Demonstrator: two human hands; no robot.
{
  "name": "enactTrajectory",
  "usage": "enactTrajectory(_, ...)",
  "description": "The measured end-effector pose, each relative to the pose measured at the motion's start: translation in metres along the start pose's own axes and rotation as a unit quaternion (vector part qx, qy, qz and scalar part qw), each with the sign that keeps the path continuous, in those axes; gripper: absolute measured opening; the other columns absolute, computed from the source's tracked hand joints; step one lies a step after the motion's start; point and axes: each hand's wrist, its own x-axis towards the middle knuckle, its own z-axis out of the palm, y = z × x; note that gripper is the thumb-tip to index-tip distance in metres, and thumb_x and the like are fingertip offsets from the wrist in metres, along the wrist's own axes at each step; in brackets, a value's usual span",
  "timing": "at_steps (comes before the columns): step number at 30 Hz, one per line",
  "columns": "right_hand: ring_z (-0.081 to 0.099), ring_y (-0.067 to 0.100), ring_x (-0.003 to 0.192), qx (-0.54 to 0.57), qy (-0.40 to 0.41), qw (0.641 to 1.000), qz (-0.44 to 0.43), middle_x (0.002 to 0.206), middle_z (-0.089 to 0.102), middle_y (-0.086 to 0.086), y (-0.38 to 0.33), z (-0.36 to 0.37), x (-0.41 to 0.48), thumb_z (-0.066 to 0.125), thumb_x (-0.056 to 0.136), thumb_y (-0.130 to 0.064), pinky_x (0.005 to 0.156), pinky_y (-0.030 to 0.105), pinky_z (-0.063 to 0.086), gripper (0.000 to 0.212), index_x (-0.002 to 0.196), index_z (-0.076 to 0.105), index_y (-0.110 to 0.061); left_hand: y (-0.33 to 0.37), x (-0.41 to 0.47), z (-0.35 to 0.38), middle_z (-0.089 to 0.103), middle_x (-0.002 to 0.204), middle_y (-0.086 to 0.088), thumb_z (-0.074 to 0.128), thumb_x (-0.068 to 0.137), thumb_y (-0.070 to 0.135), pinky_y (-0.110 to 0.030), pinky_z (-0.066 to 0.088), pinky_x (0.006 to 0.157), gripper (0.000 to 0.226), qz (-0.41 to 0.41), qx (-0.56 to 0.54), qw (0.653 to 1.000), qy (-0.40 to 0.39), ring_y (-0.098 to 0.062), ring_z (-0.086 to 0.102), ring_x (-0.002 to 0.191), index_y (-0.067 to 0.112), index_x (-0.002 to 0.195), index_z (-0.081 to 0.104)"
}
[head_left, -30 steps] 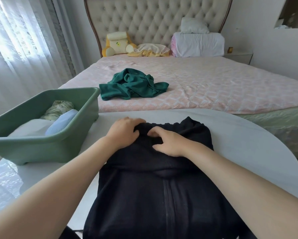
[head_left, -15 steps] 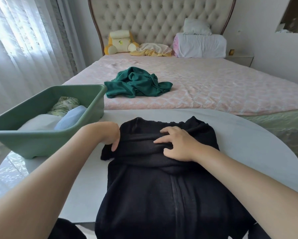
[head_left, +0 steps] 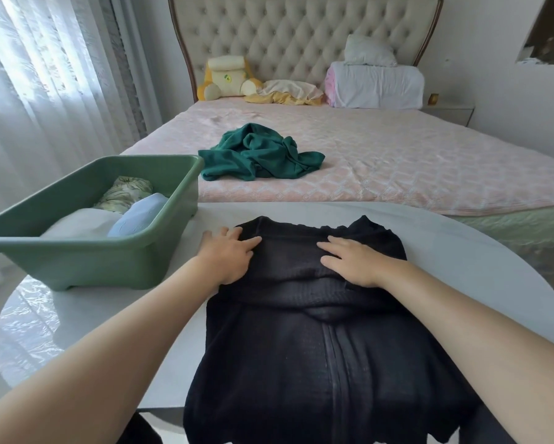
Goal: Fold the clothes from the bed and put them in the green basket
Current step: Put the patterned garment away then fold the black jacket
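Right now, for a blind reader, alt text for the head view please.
Left hand and right hand rest flat on a black garment on a table. Green basket with clothes at left; a teal garment lies crumpled on the bed.

Your black garment [head_left: 317, 363] runs off the bottom edge, the near wall of the green basket [head_left: 77, 251] at left hides most of the folded clothes [head_left: 86, 221] inside, and the gold object [head_left: 433, 98] at upper right is too small for you to identify.
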Motion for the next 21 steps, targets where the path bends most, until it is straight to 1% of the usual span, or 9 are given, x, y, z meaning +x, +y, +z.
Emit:
enactTrajectory(3, 0.0, 0.014, 0.155, -0.021, -0.021, 1.0, 0.001, 0.169, 0.004, -0.004, 0.007, 0.001, 0.005, 0.036, 0.104, -0.051, 0.125, 0.04, 0.001, 0.059, 0.159, 0.019, -0.039, 0.0, 0.004, -0.002, 0.017, 0.163, -0.005, 0.025, 0.104, 0.041, -0.046, 0.023, 0.116, 0.051, 0.023, -0.01, 0.999, 0.02, -0.026, 0.017, 0.147, 0.039, 0.155, 0.022)
enactTrajectory(6, -0.003, 0.013, 0.155, -0.023, -0.033, 0.999, -0.008, 0.169, 0.002, -0.003, 0.009, -0.001, 0.005, 0.04, 0.101, -0.057, 0.125, 0.043, -0.002, 0.064, 0.159, 0.017, -0.041, 0.014, -0.004, -0.019, 0.024, 0.161, 0.005, 0.043, 0.096, 0.056, -0.042, 0.021, 0.119, 0.056, 0.132, -0.097, 0.985, 0.062, -0.019, 0.017, 0.147, 0.034, 0.148, 0.043)
enactTrajectory(8, -0.006, 0.013, 0.155, -0.018, -0.051, 0.998, -0.027, 0.169, 0.0, -0.003, 0.01, -0.005, -0.001, 0.046, 0.099, -0.055, 0.125, 0.043, -0.003, 0.068, 0.159, 0.016, -0.041, 0.024, -0.012, -0.027, 0.028, 0.159, 0.011, 0.054, 0.088, 0.061, -0.042, 0.024, 0.119, 0.07, 0.173, -0.166, 0.971, -0.005, -0.015, 0.021, 0.146, 0.035, 0.15, 0.039)
enactTrajectory(10, -0.008, 0.012, 0.154, -0.013, -0.071, 0.997, -0.038, 0.169, -0.002, -0.004, 0.011, -0.009, -0.008, 0.053, 0.097, -0.041, 0.125, 0.044, -0.005, 0.074, 0.159, 0.013, -0.04, 0.032, -0.017, -0.027, 0.022, 0.161, 0.011, 0.06, 0.085, 0.046, -0.043, 0.026, 0.119, 0.079, 0.179, -0.179, 0.965, -0.067, -0.016, 0.019, 0.148, 0.033, 0.155, 0.027)
enactTrajectory(11, -0.009, 0.012, 0.154, -0.02, -0.08, 0.996, -0.036, 0.169, -0.003, -0.003, 0.012, -0.01, -0.01, 0.055, 0.095, -0.033, 0.125, 0.045, -0.005, 0.079, 0.16, 0.011, -0.039, 0.035, -0.019, -0.026, 0.02, 0.162, 0.011, 0.059, 0.085, 0.035, -0.042, 0.027, 0.119, 0.081, 0.178, -0.17, 0.967, -0.07, -0.017, 0.019, 0.149, 0.033, 0.156, 0.022)
enactTrajectory(13, -0.012, 0.011, 0.154, -0.046, -0.094, 0.994, -0.026, 0.169, -0.006, -0.003, 0.016, -0.011, -0.016, 0.056, 0.089, -0.024, 0.124, 0.046, -0.007, 0.088, 0.16, 0.006, -0.04, 0.039, -0.022, -0.025, 0.025, 0.161, 0.009, 0.053, 0.085, 0.014, -0.039, 0.035, 0.114, 0.08, 0.162, -0.162, 0.973, -0.038, -0.019, 0.027, 0.146, 0.034, 0.156, 0.021)
enactTrajectory(15, -0.013, 0.011, 0.153, -0.059, -0.103, 0.993, -0.018, 0.169, -0.007, -0.003, 0.021, -0.013, -0.022, 0.054, 0.087, -0.015, 0.124, 0.045, -0.008, 0.093, 0.16, 0.003, -0.039, 0.042, -0.023, -0.027, 0.037, 0.156, 0.006, 0.047, 0.087, 0.004, -0.036, 0.042, 0.107, 0.076, 0.138, -0.167, 0.976, 0.012, -0.02, 0.039, 0.14, 0.033, 0.154, 0.027)
enactTrajectory(19, -0.007, 0.008, 0.154, -0.057, -0.055, 0.997, -0.012, 0.169, -0.002, -0.006, 0.034, -0.021, -0.037, 0.032, 0.082, 0.016, 0.126, 0.035, -0.003, 0.096, 0.161, 0.008, -0.033, 0.043, -0.022, -0.034, 0.055, 0.142, 0.003, 0.04, 0.088, -0.002, -0.03, 0.043, 0.1, 0.069, 0.14, -0.163, 0.973, 0.089, -0.021, 0.051, 0.129, 0.036, 0.146, 0.045)
enactTrajectory(21, -0.003, 0.009, 0.154, -0.124, -0.028, 0.992, -0.015, 0.169, -0.001, -0.008, 0.041, -0.031, -0.044, 0.03, 0.082, 0.021, 0.126, 0.034, 0.0, 0.1, 0.16, 0.008, -0.036, 0.046, -0.023, -0.041, 0.06, 0.137, 0.006, 0.04, 0.086, -0.004, -0.029, 0.044, 0.1, 0.07, 0.172, -0.173, 0.961, 0.13, -0.018, 0.053, 0.125, 0.04, 0.14, 0.051)
